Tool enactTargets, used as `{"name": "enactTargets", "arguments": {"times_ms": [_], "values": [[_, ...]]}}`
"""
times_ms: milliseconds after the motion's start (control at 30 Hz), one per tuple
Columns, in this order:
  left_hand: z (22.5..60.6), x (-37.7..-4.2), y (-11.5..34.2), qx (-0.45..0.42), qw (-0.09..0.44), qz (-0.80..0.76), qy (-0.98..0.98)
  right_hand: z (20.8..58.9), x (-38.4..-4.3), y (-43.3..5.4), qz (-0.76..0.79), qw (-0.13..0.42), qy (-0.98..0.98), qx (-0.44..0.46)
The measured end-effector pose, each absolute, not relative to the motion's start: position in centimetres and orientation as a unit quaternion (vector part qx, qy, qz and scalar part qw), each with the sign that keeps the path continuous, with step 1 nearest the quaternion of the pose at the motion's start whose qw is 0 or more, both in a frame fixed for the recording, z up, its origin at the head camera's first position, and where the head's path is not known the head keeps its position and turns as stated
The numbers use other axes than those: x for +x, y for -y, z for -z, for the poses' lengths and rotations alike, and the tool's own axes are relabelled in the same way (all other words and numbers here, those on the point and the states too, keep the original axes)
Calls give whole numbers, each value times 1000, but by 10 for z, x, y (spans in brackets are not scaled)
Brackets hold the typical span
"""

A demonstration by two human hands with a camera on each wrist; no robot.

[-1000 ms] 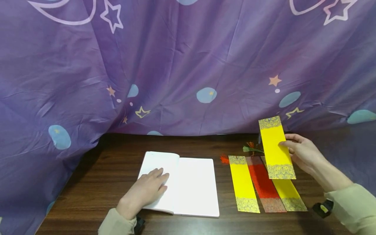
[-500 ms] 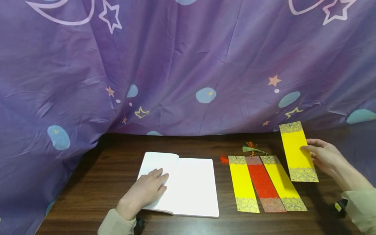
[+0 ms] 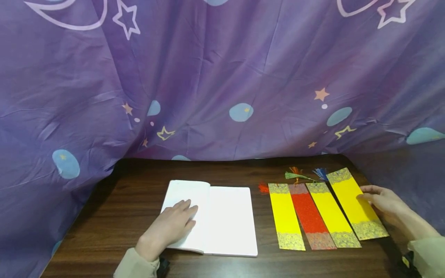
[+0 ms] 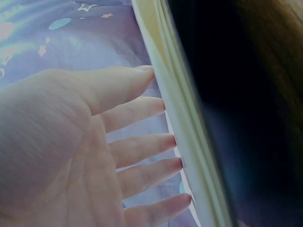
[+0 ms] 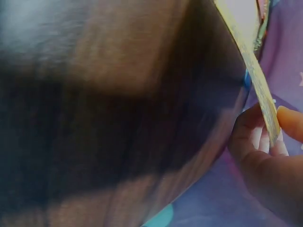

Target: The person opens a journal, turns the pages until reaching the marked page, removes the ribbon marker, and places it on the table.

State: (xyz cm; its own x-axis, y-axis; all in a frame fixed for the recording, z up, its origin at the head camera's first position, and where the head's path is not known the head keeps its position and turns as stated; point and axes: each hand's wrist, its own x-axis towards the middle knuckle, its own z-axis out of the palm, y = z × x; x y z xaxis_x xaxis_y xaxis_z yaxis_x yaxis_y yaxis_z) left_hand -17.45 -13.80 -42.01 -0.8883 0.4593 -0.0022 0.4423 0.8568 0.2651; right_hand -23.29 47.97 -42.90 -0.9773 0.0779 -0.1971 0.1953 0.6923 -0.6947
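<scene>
An open notebook (image 3: pixel 231 220) with blank white pages lies left of centre in the head view. My left hand (image 3: pixel 168 227) rests on its left page. In the left wrist view the fingertips (image 4: pixel 173 142) meet the page beside the edges of the stacked sheets (image 4: pixel 189 137). At the right, my right hand (image 3: pixel 386 200) pinches the long edge of a yellow bookmark (image 3: pixel 358 204) with patterned ends. Its blue tassel (image 3: pixel 320 173) lies at the upper left corner. The right wrist view shows this bookmark (image 5: pixel 260 87) edge-on between thumb and fingers, tilted close over the table.
Left of the held bookmark lie a yellow bookmark (image 3: pixel 332 214), a red bookmark (image 3: pixel 311 214) and another yellow bookmark (image 3: pixel 286 216). Red, green and orange tassels fan out at their tops. A purple curtain (image 3: pixel 194 77) hangs behind the dark wooden table (image 3: pixel 114 216).
The right hand has carried the yellow bookmark rightward, then lowered it toward the table beside the other three, which are now uncovered. The left hand has stayed on the notebook.
</scene>
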Motion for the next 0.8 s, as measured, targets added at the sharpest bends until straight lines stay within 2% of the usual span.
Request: {"name": "enactTargets", "arguments": {"times_ms": [267, 500, 800], "values": [[422, -175, 139, 232, 34, -126, -964, 444, -227, -485, 408, 74, -906, 83], [421, -175, 139, 235, 33, -128, -963, 448, -226, -482, 345, 64, -933, 74], [422, -176, 139, 236, 31, -128, -963, 446, -227, -475, 188, -15, -981, 35]]}}
